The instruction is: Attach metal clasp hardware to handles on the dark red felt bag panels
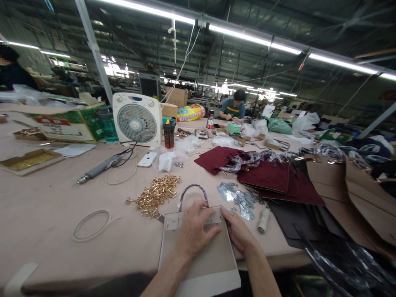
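A beige bag panel (198,251) lies in front of me at the table's near edge, with a pale strip along its top. Its dark handle (194,186), wrapped in clear plastic, arches beyond that top edge. My left hand (195,227) rests across the upper part of the panel, fingers and thumb apart, touching the strip. At the upper right corner my right hand (238,229) grips the panel's edge, thumb on top and fingers partly hidden. Just beyond is a heap of small gold metal fittings (157,194); thin silver metal plates (238,198) lie to the right.
Dark red bag panels (266,175) and brown panels (329,181) are stacked on the right, near a thread spool (264,220). Leftward lie a tape roll (92,225) and an electric screwdriver (99,168). A fan (136,119), phone (147,159) and bottle (168,134) stand behind. Another person (233,107) sits opposite.
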Motion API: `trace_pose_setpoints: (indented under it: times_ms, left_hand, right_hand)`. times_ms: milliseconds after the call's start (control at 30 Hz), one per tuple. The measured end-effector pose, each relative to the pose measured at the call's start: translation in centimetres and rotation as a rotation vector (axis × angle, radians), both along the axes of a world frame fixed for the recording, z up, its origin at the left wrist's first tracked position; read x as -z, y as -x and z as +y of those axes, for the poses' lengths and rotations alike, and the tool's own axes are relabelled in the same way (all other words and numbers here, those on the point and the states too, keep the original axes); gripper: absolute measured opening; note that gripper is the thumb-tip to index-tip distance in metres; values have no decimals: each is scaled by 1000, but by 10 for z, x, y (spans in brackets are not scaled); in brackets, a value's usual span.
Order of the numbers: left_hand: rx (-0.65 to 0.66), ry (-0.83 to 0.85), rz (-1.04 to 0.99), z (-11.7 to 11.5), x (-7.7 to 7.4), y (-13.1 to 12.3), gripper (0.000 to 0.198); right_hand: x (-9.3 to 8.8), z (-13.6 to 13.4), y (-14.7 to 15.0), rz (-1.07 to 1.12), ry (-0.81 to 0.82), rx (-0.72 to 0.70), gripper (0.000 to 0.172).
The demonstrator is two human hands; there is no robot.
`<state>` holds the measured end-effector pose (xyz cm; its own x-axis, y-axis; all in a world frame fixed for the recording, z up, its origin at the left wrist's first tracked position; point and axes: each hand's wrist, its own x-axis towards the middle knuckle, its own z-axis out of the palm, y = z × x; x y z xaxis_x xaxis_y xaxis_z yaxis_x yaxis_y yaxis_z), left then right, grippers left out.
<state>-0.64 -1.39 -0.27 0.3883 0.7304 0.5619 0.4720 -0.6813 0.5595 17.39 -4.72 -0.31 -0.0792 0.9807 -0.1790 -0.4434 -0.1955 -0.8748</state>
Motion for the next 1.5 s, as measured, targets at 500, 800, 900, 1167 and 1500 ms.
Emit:
trace_pose_setpoints:
  times_ms: [500, 800, 900, 1167, 1500]
  left_hand:
    - [27, -25, -14, 4, 7, -2, 36]
    - [136, -40, 48, 2, 6, -10, 20]
    - [120, -14, 111, 3, 5, -11, 17]
    - [72, 7, 311, 3, -8, -19, 9]
    - [55, -16, 325, 4, -5, -24, 4]
  right_hand:
    - [17, -6, 0, -240, -76, 175, 45]
    - [18, -5, 6, -625, -223, 337, 51]
    - [24, -4, 11, -780, -233, 428, 48]
    - [23, -7, 7, -846, -261, 733, 45]
    - [27, -8, -51, -672, -136, 1061, 51]
